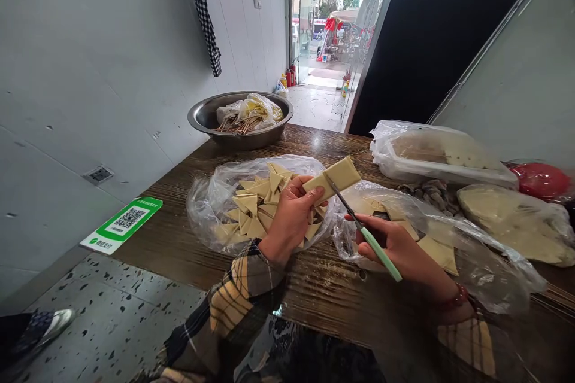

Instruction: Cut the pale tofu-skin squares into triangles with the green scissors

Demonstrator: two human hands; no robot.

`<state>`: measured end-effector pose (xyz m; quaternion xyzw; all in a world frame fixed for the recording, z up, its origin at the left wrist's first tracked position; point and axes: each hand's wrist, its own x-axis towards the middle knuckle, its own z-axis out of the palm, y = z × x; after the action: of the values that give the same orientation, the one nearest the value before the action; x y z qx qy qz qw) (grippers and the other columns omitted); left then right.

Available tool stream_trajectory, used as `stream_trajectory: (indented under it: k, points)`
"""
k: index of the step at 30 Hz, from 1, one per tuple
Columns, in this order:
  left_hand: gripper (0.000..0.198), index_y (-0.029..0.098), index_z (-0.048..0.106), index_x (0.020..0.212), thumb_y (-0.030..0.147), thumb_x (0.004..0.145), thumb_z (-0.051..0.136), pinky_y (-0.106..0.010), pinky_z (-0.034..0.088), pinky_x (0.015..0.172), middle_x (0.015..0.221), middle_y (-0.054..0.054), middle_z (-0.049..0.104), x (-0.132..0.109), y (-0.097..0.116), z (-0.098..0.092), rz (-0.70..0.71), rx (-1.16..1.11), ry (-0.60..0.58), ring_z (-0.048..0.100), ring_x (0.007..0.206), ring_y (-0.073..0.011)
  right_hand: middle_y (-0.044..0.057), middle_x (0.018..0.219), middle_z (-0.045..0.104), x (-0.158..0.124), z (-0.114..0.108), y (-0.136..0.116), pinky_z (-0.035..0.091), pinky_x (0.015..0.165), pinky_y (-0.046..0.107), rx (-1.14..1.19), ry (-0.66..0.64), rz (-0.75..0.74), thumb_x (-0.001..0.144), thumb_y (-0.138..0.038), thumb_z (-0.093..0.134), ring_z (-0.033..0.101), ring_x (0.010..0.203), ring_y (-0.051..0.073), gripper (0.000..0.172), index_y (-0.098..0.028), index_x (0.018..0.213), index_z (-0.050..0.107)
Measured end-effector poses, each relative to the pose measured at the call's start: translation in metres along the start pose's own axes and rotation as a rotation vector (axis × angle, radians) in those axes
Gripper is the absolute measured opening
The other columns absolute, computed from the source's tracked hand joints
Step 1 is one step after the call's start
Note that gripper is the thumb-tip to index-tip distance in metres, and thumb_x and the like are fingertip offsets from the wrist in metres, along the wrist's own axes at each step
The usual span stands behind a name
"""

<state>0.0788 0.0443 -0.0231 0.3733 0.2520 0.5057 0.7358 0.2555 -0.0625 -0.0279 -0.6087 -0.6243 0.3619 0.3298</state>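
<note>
My left hand (294,212) pinches a folded pale-yellow tofu sheet (345,172) between thumb and fingers, above the table. Fingers closed round the handles, my right hand (395,245) grips scissors with pale green handles (380,253). Their dark blades lie across the sheet near its middle. Below my left hand, a clear plastic bag (202,209) bears many cut triangular pieces (247,203). Another clear bag (489,278) lies under and beside my right hand, with larger pale sheets (438,253) on it.
A metal basin (242,140) with bagged skewers stands at the back of the wooden table (314,293). A wrapped tray (440,149), a grey cloth (431,194), a bag of pale sheets (516,221) and a red bundle (541,179) lie right. A QR-code card (123,224) sits at the left edge.
</note>
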Motion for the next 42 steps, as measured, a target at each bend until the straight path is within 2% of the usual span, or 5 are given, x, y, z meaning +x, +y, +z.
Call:
stream_trajectory:
  k: [8, 18, 28, 35, 42]
  points:
    - [0.038, 0.016, 0.060, 0.082, 0.027, 0.058, 0.086, -0.021, 0.050, 0.055, 0.077, 0.001, 0.062, 0.000, 0.000, -0.001, -0.006, 0.019, -0.016, 0.058, 0.066, -0.0101, 0.005, 0.081, 0.067, 0.001, 0.002, 0.000, 0.046, 0.063, 0.028, -0.031, 0.023, -0.014, 0.079, -0.038, 0.066, 0.055, 0.068, 0.016, 0.058, -0.007, 0.127, 0.063]
    - [0.036, 0.016, 0.059, 0.082, 0.027, 0.059, 0.085, -0.021, 0.050, 0.054, 0.078, 0.001, 0.063, 0.001, 0.000, -0.004, -0.016, 0.021, -0.020, 0.057, 0.064, -0.0096, 0.001, 0.064, 0.062, 0.002, 0.006, 0.005, 0.042, 0.050, 0.025, -0.004, 0.067, 0.035, 0.077, -0.037, 0.067, 0.047, 0.052, 0.012, 0.057, -0.006, 0.125, 0.066]
    - [0.033, 0.015, 0.061, 0.082, 0.027, 0.061, 0.085, -0.020, 0.051, 0.056, 0.078, 0.000, 0.064, -0.001, -0.003, -0.005, -0.036, 0.049, -0.055, 0.059, 0.065, -0.0095, 0.005, 0.079, 0.068, 0.003, 0.006, -0.003, 0.047, 0.067, 0.029, -0.053, 0.059, -0.031, 0.078, -0.036, 0.066, 0.055, 0.068, 0.017, 0.052, -0.010, 0.122, 0.067]
    - [0.033, 0.016, 0.060, 0.084, 0.027, 0.064, 0.083, -0.018, 0.049, 0.052, 0.077, 0.001, 0.065, 0.000, -0.005, -0.011, -0.065, 0.078, -0.081, 0.060, 0.061, -0.0085, 0.000, 0.066, 0.058, 0.002, 0.009, 0.000, 0.041, 0.051, 0.024, 0.057, 0.010, 0.000, 0.081, -0.036, 0.065, 0.046, 0.054, 0.011, 0.052, -0.009, 0.125, 0.065]
    - [0.037, 0.016, 0.059, 0.084, 0.028, 0.061, 0.084, -0.019, 0.048, 0.051, 0.076, 0.000, 0.066, 0.000, -0.001, -0.012, -0.076, 0.108, -0.062, 0.059, 0.059, -0.0088, -0.003, 0.057, 0.052, 0.004, 0.012, 0.004, 0.039, 0.045, 0.023, 0.085, 0.014, -0.021, 0.085, -0.039, 0.062, 0.042, 0.046, 0.010, 0.045, -0.010, 0.119, 0.068]
